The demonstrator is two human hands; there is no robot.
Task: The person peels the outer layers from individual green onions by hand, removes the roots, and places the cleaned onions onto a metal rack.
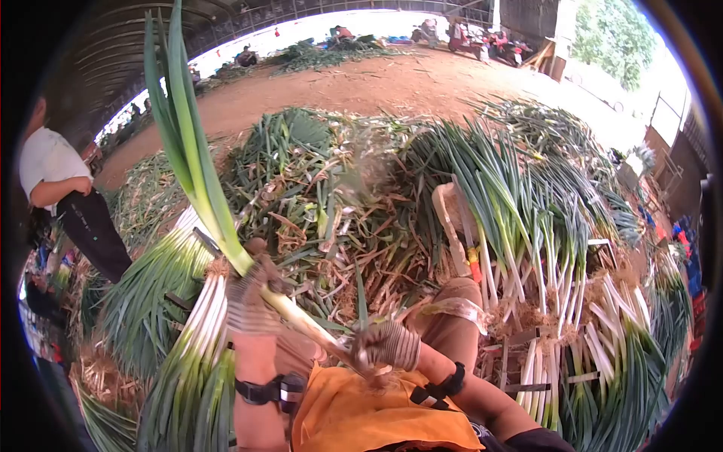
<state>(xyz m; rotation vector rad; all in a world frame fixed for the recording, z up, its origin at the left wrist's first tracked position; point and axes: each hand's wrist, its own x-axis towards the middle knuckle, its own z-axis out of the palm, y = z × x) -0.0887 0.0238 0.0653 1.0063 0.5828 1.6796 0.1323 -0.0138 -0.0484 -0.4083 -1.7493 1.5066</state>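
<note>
Head view: the gloved left hand grips a green onion stalk mid-stem, leaves raised upright. The gloved right hand clenches its root end above the orange apron. Trimmed onion piles surround them.

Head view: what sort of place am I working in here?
Likely an open-sided farm sorting shed: heaps of green onions cover the dirt floor, under a roof. Gloved left hand and right hand grip one stalk.

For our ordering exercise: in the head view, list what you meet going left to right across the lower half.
Standing person → bundled leeks → left hand → right hand → stacked leeks with roots.
</note>
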